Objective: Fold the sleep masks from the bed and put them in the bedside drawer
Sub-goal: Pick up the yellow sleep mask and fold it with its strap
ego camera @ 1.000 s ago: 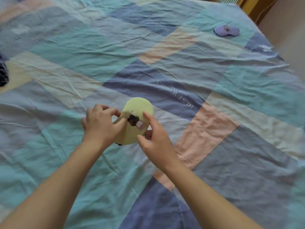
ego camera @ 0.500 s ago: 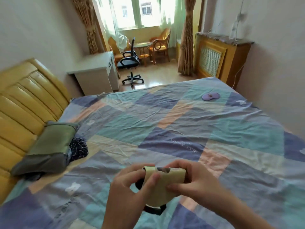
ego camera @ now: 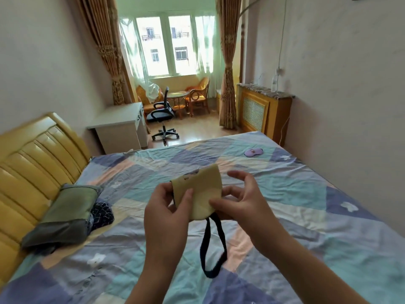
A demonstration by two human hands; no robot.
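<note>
A pale yellow sleep mask (ego camera: 202, 189), folded in half, is held up above the bed between both hands. My left hand (ego camera: 166, 208) pinches its left edge with the thumb across the front. My right hand (ego camera: 237, 199) grips its lower right edge, upper fingers spread. Its dark elastic strap (ego camera: 213, 244) hangs down in a loop below the mask. A purple sleep mask (ego camera: 253, 152) lies flat near the far right corner of the patchwork bedspread (ego camera: 306, 205). No drawer is in view.
A yellow padded headboard (ego camera: 28, 163) runs along the left. A green pillow (ego camera: 65, 213) and dark patterned cloth (ego camera: 102, 213) lie beside it. Beyond the bed stand a white desk (ego camera: 119, 126), an office chair (ego camera: 163, 115) and a radiator cover (ego camera: 263, 110).
The view lifted from the bedspread to the whole room. Both hands raised the folded yellow mask off the bed, and its strap now dangles free below it.
</note>
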